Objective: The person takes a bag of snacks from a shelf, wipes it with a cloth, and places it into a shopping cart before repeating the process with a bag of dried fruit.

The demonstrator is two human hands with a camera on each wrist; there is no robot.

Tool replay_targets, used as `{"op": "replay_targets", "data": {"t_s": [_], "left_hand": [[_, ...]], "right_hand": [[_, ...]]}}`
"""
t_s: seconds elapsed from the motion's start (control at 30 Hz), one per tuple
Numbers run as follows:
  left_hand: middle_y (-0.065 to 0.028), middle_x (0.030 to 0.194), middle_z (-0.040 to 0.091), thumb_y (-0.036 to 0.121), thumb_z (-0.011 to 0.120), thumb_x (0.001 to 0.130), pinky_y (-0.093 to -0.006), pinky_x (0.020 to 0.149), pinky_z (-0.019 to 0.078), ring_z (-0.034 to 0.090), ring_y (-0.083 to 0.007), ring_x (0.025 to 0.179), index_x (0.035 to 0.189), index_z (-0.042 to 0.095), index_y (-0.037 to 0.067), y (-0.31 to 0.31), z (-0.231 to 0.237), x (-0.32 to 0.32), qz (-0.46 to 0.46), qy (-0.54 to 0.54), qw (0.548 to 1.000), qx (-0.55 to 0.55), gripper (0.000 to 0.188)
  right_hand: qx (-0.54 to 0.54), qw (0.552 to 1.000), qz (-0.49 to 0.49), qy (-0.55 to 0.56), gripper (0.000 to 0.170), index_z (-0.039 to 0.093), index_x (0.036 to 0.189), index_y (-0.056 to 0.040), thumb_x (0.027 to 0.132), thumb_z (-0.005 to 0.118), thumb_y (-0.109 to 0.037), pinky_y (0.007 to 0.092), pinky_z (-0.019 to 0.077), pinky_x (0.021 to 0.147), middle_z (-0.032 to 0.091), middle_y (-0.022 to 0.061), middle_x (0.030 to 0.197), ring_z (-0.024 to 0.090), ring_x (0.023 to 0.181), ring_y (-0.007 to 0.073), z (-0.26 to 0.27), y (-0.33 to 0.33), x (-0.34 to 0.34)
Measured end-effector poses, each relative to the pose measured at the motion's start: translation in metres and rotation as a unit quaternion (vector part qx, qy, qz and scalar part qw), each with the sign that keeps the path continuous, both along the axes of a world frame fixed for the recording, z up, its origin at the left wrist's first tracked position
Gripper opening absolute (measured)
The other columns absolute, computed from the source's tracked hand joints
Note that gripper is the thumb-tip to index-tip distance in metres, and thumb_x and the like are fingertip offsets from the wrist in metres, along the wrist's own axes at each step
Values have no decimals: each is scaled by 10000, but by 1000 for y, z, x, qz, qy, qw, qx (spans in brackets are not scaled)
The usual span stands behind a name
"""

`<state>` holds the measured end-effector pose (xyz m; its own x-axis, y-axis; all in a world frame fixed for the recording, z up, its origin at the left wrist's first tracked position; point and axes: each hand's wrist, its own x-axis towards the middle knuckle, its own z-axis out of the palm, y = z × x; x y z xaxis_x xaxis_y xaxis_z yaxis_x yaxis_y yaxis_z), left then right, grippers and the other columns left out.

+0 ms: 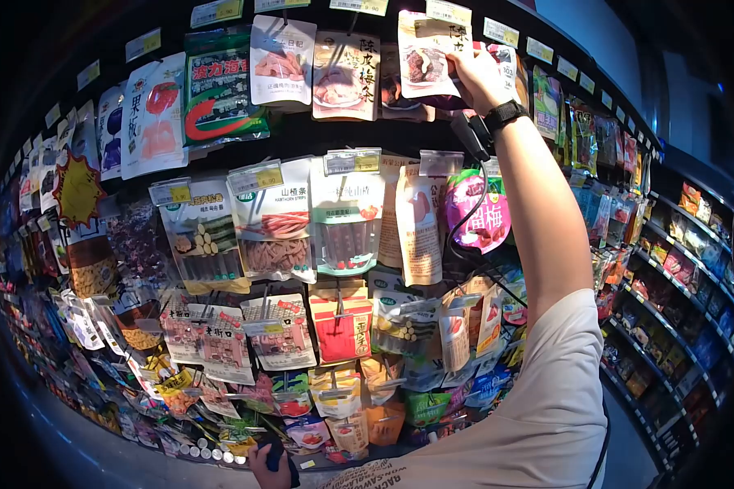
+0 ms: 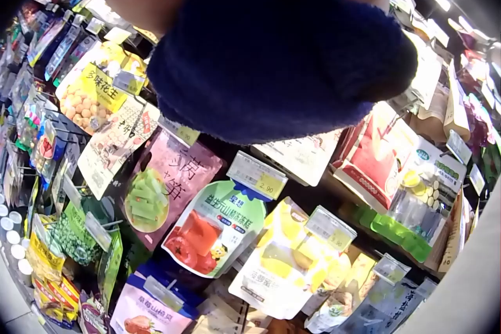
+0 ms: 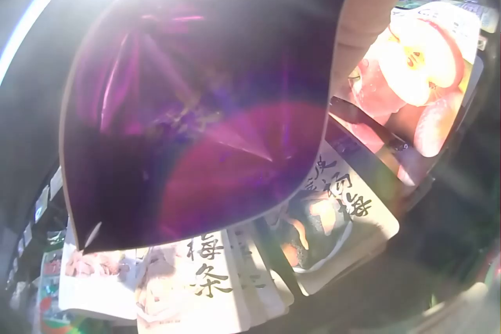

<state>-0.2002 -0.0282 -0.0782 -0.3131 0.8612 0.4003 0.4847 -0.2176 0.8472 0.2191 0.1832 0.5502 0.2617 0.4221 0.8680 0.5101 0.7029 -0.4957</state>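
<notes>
My right hand (image 1: 471, 75) is raised to the top row of hooks and grips the right edge of a cream snack pouch (image 1: 422, 61) with dark brush lettering and a picture of dried fruit. Seen from the right wrist, the pouch's dark purple bottom (image 3: 196, 130) fills much of the view, with fingers (image 3: 376, 21) along its upper right edge. A matching pouch (image 3: 344, 224) hangs behind it. Down low, my left hand (image 1: 263, 466) holds a navy fuzzy item (image 2: 266, 60), whose kind cannot be told; it hides most of the fingers in the left wrist view.
Rows of hanging snack bags surround both hands, including hawthorn strips (image 1: 275, 220) and a purple plum bag (image 1: 477, 213). Price tags (image 1: 501, 33) stick out from the hooks. A black cable (image 1: 465, 220) hangs from the right wrist across the bags. More stocked shelves (image 1: 685, 269) stand at right.
</notes>
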Motion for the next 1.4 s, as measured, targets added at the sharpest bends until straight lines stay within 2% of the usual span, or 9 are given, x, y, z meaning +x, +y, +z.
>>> {"op": "replay_targets", "data": {"t_s": [0.5, 0.77, 0.9, 0.93, 1.0, 1.03, 1.17, 1.3, 1.4], "left_hand": [[-175, 1164, 504, -9, 748, 773, -400, 947, 461, 560, -336, 1066, 1130, 572, 11, 4, -42, -7, 7, 17, 998, 60, 398], [-178, 999, 580, 84, 719, 868, -375, 745, 492, 608, -305, 829, 1086, 650, -4, -2, -21, -3, 8, -23, 1000, 19, 246], [-213, 1052, 593, 74, 721, 854, -428, 837, 493, 607, -370, 926, 1079, 645, -16, -20, 6, 7, 21, 20, 1000, 2, 253], [-213, 1052, 593, 74, 721, 854, -428, 837, 493, 607, -370, 926, 1079, 645, -16, -22, 3, 7, 25, 17, 1000, 0, 253], [-241, 1122, 588, 72, 723, 845, -470, 915, 467, 579, -425, 1034, 1082, 643, -17, -24, -4, 5, 35, 63, 997, 24, 266], [-241, 1122, 588, 72, 723, 845, -470, 915, 467, 579, -425, 1034, 1082, 643, -17, -24, -4, 8, 41, 59, 997, 24, 266], [-253, 1201, 568, 124, 708, 866, -480, 967, 447, 555, -434, 1102, 1138, 633, 4, -26, -15, 1, 53, 50, 997, 12, 307], [-171, 1170, 509, 17, 770, 767, -399, 945, 465, 563, -342, 1071, 1129, 579, 13, -8, -48, -1, 52, -38, 998, 14, 410], [-173, 1143, 536, 35, 766, 770, -400, 917, 479, 576, -340, 1060, 1087, 614, 12, 14, -24, -5, -10, 20, 1000, -11, 353]], "right_hand": [[-78, 994, 74, 24, 197, 677, 854, 5, 875, 615, -181, 308, 463, 472, 676, 81, 752, 658, 666, 137, 18, 23, 22], [-188, 971, -126, -81, 331, 759, 989, 15, 779, 596, -181, 355, 573, 800, 744, 208, 984, 741, 873, 266, 41, 109, 46], [-161, 842, -309, -412, 309, 744, 916, 2, 832, 524, -198, 365, 565, 641, 731, 148, 937, 690, 754, 224, 63, 187, 78], [-235, 952, -155, -119, 311, 760, 914, -32, 844, 526, -224, 353, 552, 726, 734, 127, 956, 684, 832, 211, 51, 166, 53], [-324, 864, -229, -310, 497, 530, 1427, -202, 1048, 290, -416, 237, 455, 953, 615, -54, 1337, 590, 1168, 114, 59, 217, 92], [-229, 936, -195, -182, 284, 772, 829, -77, 878, 566, -266, 362, 522, 817, 725, 115, 1002, 658, 945, 214, 68, 282, 120], [-461, 786, -205, -358, 516, 500, 1463, -123, 1039, 341, -371, 284, 442, 1022, 514, 22, 1486, 538, 1268, 149, 43, 126, 4], [-431, 822, -177, -327, 538, 470, 1430, -93, 999, 412, -410, 475, 568, 692, 699, 254, 1028, 720, 751, 314, 28, 69, -23], [-374, 787, -273, -406, 466, 585, 1293, -62, 972, 511, -393, 411, 540, 710, 690, 141, 1006, 687, 801, 266, 34, 30, -49]]}}
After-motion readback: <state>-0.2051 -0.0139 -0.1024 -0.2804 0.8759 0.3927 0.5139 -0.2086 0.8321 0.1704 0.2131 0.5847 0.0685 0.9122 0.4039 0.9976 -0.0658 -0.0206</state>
